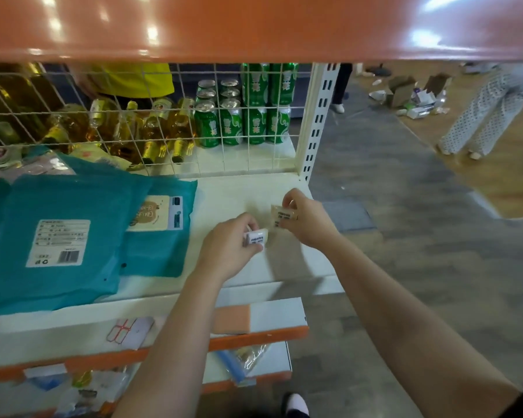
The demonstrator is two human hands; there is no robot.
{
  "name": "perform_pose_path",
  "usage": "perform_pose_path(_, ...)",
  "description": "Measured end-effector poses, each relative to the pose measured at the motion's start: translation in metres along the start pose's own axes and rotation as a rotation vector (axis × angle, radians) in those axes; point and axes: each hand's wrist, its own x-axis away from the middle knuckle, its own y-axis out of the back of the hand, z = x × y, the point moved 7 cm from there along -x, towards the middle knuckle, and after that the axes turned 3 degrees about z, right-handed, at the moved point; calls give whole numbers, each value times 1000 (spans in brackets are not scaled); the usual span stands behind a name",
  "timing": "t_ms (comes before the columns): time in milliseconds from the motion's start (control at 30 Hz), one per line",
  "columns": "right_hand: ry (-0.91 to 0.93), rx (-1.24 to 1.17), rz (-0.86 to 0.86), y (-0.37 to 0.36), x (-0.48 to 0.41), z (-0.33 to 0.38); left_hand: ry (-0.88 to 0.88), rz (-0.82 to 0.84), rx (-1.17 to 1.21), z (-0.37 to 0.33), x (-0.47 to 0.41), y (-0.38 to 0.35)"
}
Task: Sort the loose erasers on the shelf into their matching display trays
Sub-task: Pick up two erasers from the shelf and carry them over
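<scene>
Centre of frame, just above the white shelf (239, 191). A white eraser (255, 237), printed label up, is pinched in the left hand (228, 250), with the fingers curled round its ends. A tan wrapped eraser (283, 217) is held by the right hand (307, 223), thumb and fingertips closed on its right edge. Both are judged light, small and firm with slight give. The wrapping is probably slick, so a grip across the flat faces is advised, not by the corners. No display trays can be made out. Teal packets (58, 236) are noted at left of frame.
</scene>
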Motion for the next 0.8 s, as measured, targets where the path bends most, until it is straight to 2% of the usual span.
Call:
perform_pose_path(133,-70,11,-136,42,35,-34,-100,24,-4,-35,-16,-15)
perform_pose_path(300,-239,21,-345,107,99,-106,-309,104,-36,-123,-39,-64)
perform_pose_path(467,-418,24,-493,168,192,-188,-527,239,-43,-231,-41,-151)
perform_pose_path(800,-787,52,-746,262,393,-327,-879,524,-48,-425,13,-328)
